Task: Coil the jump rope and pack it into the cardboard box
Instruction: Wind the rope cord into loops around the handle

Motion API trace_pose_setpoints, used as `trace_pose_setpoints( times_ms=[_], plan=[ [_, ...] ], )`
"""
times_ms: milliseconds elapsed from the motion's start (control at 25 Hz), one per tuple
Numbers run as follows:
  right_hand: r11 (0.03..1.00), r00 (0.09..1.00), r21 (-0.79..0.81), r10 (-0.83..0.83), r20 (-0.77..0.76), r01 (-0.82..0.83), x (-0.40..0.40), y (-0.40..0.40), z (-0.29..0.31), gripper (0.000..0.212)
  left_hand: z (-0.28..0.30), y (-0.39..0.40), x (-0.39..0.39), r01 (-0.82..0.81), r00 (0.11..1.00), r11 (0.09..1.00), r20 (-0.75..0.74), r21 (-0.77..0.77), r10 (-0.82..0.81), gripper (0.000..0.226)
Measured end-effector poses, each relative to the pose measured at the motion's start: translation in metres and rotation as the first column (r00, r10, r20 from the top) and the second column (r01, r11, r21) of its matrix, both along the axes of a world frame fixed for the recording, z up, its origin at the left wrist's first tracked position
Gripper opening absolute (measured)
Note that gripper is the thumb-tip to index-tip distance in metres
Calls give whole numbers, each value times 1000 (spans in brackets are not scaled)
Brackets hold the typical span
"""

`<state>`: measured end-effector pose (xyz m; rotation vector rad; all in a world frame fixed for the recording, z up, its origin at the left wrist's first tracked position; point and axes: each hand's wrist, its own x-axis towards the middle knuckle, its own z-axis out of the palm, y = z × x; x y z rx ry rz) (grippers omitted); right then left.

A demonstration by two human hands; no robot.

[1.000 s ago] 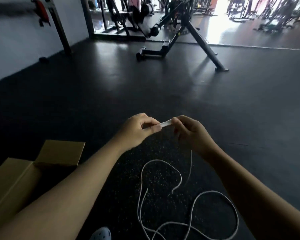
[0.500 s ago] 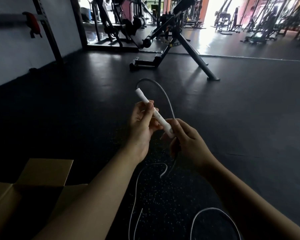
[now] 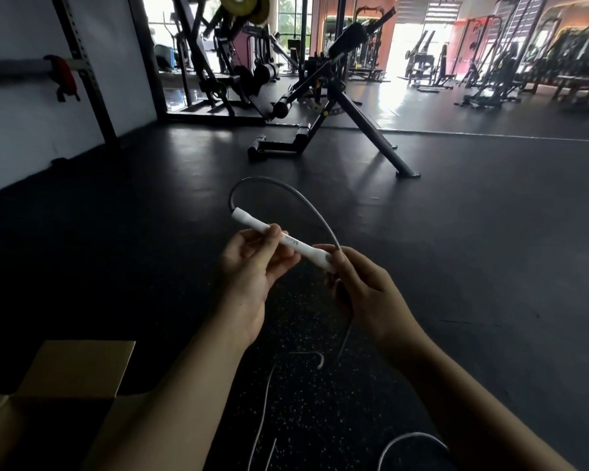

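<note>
A white jump rope handle [image 3: 295, 244] lies slanted between both hands, its far end pointing up and left. My left hand [image 3: 252, 270] pinches its middle. My right hand [image 3: 361, 294] holds its near end together with the grey rope [image 3: 300, 198], which arcs out of the far end and curves back down into that hand. More rope [image 3: 264, 402] trails loose over the floor below my wrists. The open cardboard box [image 3: 79, 368] sits at the lower left, flaps up, partly behind my left forearm.
Dark rubber gym floor [image 3: 490, 232] all around. A black angled bench frame [image 3: 337, 130] stands a few steps ahead. A rack upright [image 3: 85, 73] lines the white wall on the left, and more machines [image 3: 490, 73] fill the far right.
The handle, gripped short and level between both fists a second ago, has been drawn out and tilted up-left, with a rope arc now above it. The view has lifted slightly.
</note>
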<state>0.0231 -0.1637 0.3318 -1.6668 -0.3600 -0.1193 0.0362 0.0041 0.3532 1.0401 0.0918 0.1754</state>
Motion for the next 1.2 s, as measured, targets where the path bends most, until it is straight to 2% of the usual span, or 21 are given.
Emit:
trace_pose_setpoints(
  times_ms=[40,80,120,160,200,240,280,320,360,400,480,560,640,720,800,880,1000,1080,1200],
  plan=[
    [1000,1000,-8,-21,5,21,1,-2,1,30,-1,2,0,-35,999,996,-21,84,36,21],
    [998,999,-29,-48,21,49,3,-6,5,29,1,5,2,-118,992,964,-4,238,122,46],
    [994,996,-75,-78,53,82,6,-11,10,28,4,11,4,-259,966,867,89,425,245,75],
    [983,991,-145,-97,91,109,8,-17,17,27,9,17,5,-417,909,690,274,591,314,93],
    [968,988,-223,-92,126,118,9,-23,26,27,18,21,5,-530,846,479,476,700,239,96],
    [951,986,-292,-63,152,106,8,-27,36,27,32,20,2,-572,812,283,580,770,62,85],
    [932,985,-355,-14,170,74,6,-30,45,26,47,16,-5,-529,831,132,543,839,-121,70],
    [908,982,-417,37,184,44,4,-32,52,25,59,10,-13,-414,880,30,408,910,-243,59],
    [878,978,-477,72,196,31,2,-32,56,25,67,4,-19,-291,914,-13,274,957,-298,49],
    [853,974,-520,89,210,34,1,-31,59,24,69,0,-21,-206,929,-2,195,979,-314,42],
    [858,972,-513,86,218,39,1,-27,58,22,68,-2,-24,-145,933,106,171,984,-318,38],
    [908,977,-419,87,192,2,2,-26,55,12,64,-1,-20,-58,932,213,129,975,-338,38],
    [931,975,-365,98,198,-19,3,-25,56,1,60,1,-14,6,921,249,92,969,-379,27],
    [960,975,-276,99,201,-41,2,-20,60,5,56,1,-11,48,901,312,94,949,-423,15],
    [992,981,-104,85,176,-67,1,-17,65,7,55,4,-9,114,886,442,110,890,-450,16],
    [999,992,37,31,126,-36,1,-18,69,7,56,7,-7,160,909,615,127,772,-397,20],
    [998,997,49,-34,76,30,0,-16,65,20,62,12,-4,110,960,906,194,408,-204,25],
    [1000,998,27,0,59,-1,-5,-5,58,27,63,12,1,36,973,985,219,167,-72,28],
    [998,995,-54,48,92,-44,-14,13,52,27,61,5,2,-95,974,996,209,-2,93,36]
  ],
)
